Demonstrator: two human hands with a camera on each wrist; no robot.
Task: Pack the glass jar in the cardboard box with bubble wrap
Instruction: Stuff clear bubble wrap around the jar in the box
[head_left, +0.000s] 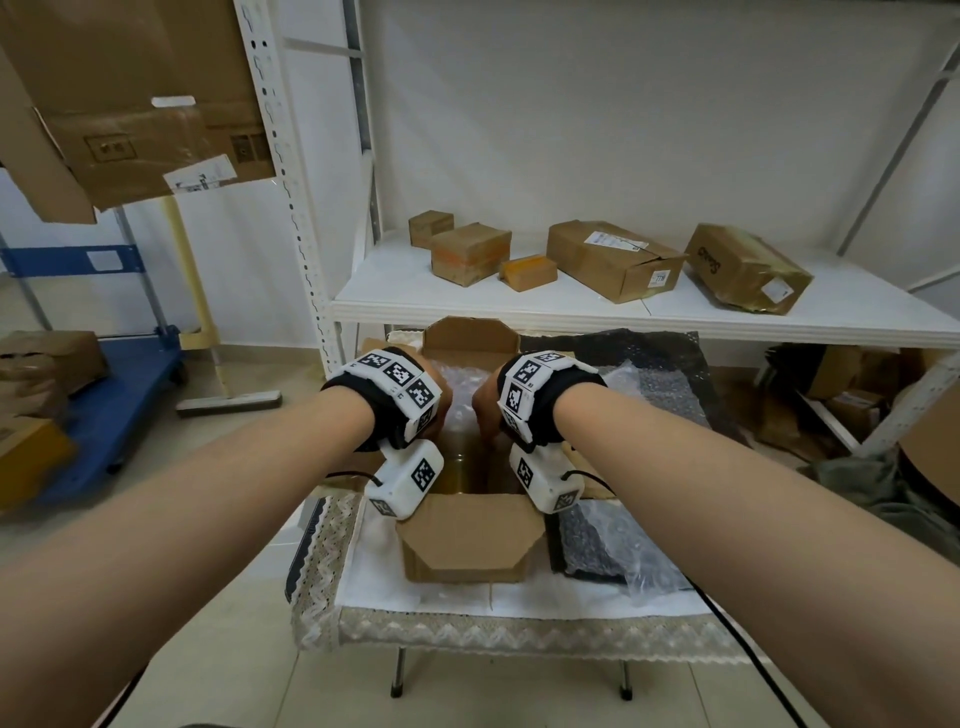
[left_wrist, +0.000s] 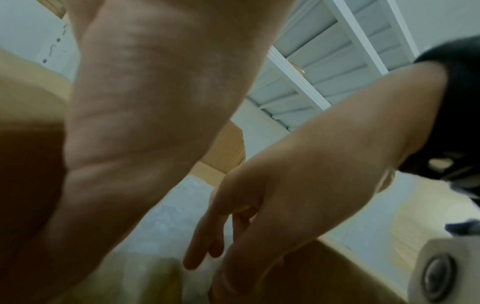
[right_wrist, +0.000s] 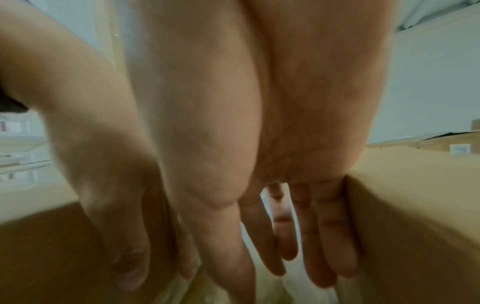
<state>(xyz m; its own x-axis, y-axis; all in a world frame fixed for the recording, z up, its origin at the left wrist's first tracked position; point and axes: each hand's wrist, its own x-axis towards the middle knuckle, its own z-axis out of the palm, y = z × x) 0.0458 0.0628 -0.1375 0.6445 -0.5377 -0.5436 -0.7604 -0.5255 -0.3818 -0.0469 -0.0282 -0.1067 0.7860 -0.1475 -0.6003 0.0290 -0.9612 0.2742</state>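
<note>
fingers (right_wrist: 324, 236) straight, both hands, inside cardboard box (head_left: 467, 551) | jar hidden | bubble wrap (head_left: 457, 410) blurred

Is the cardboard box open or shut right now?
Open: the cardboard box has near and far flaps folded outward, and both hands reach down inside.

The cardboard box (head_left: 470, 540) stands open on the small table, brown, its near flap folded outward and its far flap upright. Clear bubble wrap (head_left: 460, 410) bunches inside, against the far side. Something yellowish (head_left: 462, 470) shows deep in the box, too hidden to name.
</note>
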